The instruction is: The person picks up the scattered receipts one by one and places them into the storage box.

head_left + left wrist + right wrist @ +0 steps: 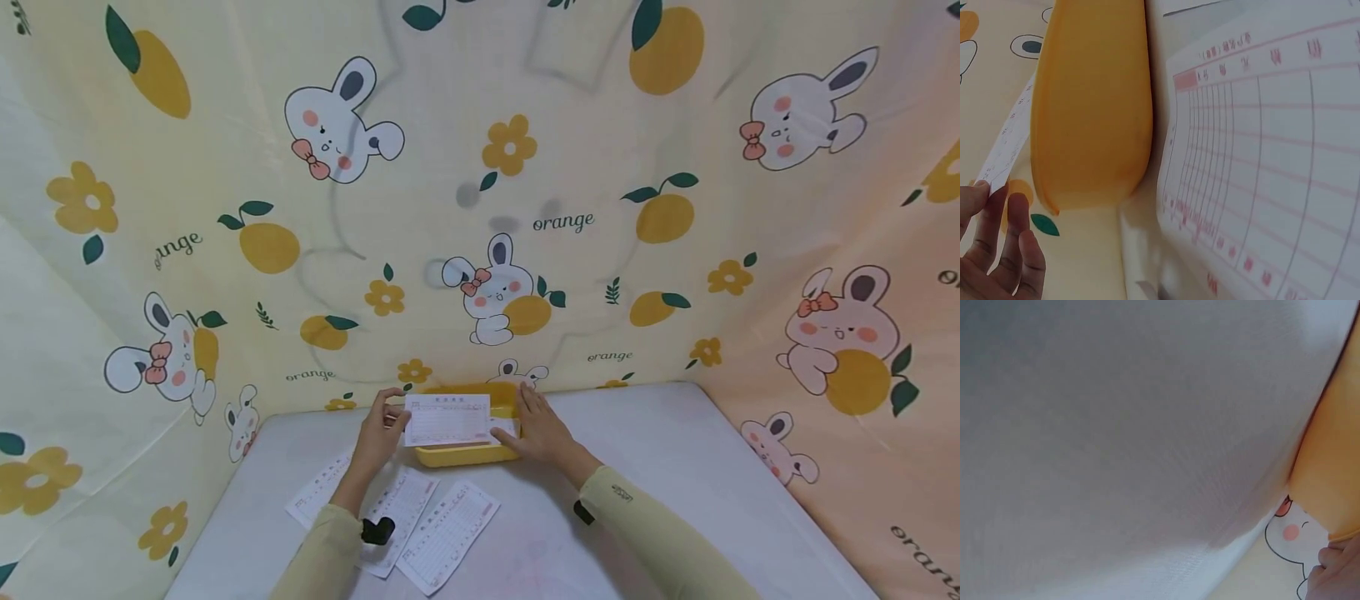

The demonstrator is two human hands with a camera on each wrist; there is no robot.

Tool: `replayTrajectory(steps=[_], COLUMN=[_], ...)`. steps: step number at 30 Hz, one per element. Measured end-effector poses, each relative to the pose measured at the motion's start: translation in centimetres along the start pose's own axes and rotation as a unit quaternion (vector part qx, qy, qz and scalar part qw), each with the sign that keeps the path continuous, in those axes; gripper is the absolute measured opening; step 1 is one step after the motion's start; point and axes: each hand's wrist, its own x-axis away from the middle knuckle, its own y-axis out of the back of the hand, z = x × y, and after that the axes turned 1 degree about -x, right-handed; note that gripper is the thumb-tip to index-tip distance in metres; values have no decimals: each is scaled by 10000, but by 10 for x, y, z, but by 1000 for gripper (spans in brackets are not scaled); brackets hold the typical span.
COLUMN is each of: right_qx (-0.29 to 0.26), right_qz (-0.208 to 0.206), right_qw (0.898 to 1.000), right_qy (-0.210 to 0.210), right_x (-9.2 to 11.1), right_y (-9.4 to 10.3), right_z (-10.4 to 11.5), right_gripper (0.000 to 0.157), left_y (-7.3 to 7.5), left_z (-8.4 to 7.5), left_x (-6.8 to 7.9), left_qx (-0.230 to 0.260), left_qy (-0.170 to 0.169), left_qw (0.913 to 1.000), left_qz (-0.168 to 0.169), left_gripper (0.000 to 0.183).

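Note:
A yellow plastic basket stands near the table's far edge. My left hand pinches the left end of a white printed form between thumb and fingers, holding it over the basket. In the left wrist view the same slip shows edge-on beside the basket wall, with the left hand at its lower end. My right hand grips the basket's right side, thumb towards the inside. Another paper lies in the basket by that thumb. The right wrist view shows only part of the right hand.
Several similar printed forms lie on the white table in front of the basket, one nearest the middle, another overlapping beside it, and one partly behind the left forearm. A patterned cloth hangs behind and around the table.

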Motion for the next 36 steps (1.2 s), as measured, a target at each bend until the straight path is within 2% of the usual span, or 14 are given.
replayTrajectory(steps=[8,14,20,25,31,36], right_qx=[-93,-90,-109,-60,4,-2], right_qz=[-85,-96,-72,-59,-7,20], right_qw=[9998,9998,9999,9999,10000,10000], right_qy=[157,117,90,95,44,-39], right_x=[1,2,4,5,2,0], right_y=[-2,-3,-3,-1,0,0], right_z=[-2,-2,0,1,0,0], right_gripper=[115,114,114,114,115,116], left_y=[-14,-21,-25,-28,-30,-28], left_z=[1,-3,-6,0,3,3], left_x=[-2,0,3,4,2,0], left_qx=[-66,-267,-668,-817,-850,-765], left_qy=[-74,-124,-182,-170,-184,-455], left_qw=[9999,9994,9972,9961,9960,9960], left_qz=[111,207,266,275,212,118], left_gripper=[43,42,42,41,42,38])
